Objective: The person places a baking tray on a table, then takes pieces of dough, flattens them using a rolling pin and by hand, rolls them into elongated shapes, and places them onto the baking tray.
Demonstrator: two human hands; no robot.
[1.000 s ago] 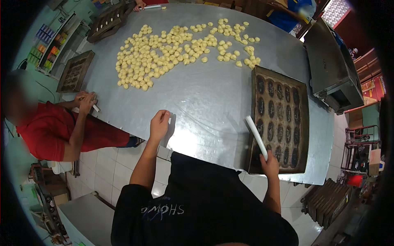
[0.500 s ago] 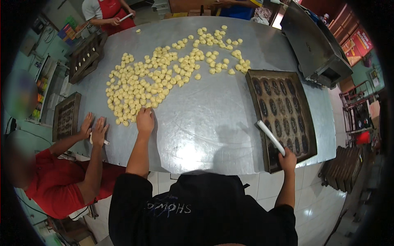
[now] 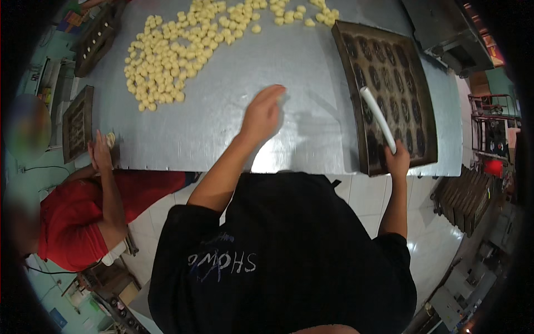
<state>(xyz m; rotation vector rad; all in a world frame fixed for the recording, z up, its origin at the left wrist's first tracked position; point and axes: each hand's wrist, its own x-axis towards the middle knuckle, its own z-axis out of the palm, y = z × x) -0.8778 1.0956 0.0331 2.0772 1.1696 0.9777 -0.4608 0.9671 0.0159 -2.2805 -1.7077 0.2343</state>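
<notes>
My left hand [image 3: 262,116] is over the middle of the steel table [image 3: 278,55], its fingers curled round something small and pale that I cannot make out. Beyond it, to the upper left, lies a spread of several pale yellow dough balls [image 3: 167,61]. In my right hand [image 3: 398,158] is a white rolling pin [image 3: 377,117], slanting up over the dark rectangular baking tray [image 3: 346,50], which has rows of blackened oval marks on its bottom.
A co-worker in red [image 3: 72,228] stands at the left, hands [image 3: 100,150] together beside pale dough, near a small tray [image 3: 69,139]. Another dark tray [image 3: 92,44] lies farther back. A steel machine [image 3: 439,28] stands at the back right. Stacked trays [image 3: 461,200] are below right.
My left hand has been to the edge of the dough pile and has moved back rightward. My right hand keeps the rolling pin. The view has tilted downward. The co-worker's hands have come together.
</notes>
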